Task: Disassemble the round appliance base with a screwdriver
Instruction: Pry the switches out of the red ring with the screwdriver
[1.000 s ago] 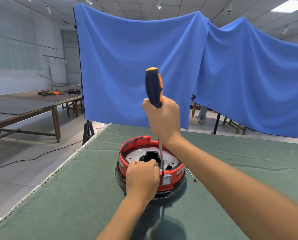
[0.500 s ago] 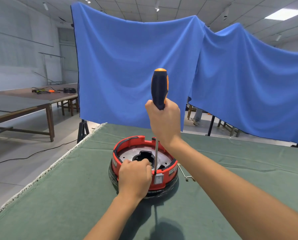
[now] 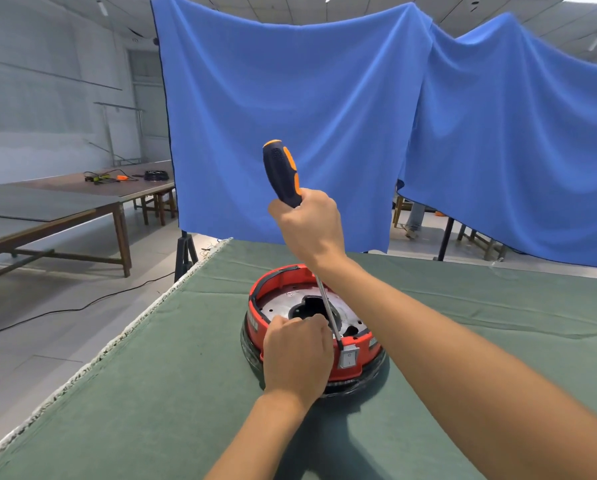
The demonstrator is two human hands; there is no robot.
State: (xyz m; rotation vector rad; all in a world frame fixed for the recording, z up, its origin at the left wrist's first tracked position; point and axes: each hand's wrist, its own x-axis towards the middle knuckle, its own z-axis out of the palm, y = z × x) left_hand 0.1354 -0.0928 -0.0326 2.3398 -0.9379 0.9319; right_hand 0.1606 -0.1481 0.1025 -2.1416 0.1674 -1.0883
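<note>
Screwdriver (image 3: pixel 284 174) handle sits in your right hand (image 3: pixel 310 226), fist wrapped round it above the round base (image 3: pixel 312 327), shaft slanting down to the near rim beside the switch (image 3: pixel 348 357). Your left hand (image 3: pixel 295 355) curls over the base's near rim, on the green cloth (image 3: pixel 151 393).

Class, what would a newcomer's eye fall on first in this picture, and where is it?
The right hand at centre grips a black-and-orange screwdriver, its shaft slanting into the round red appliance base on the green cloth-covered table. The left hand grips the base's near rim. Big blue drapes hang behind.
</note>
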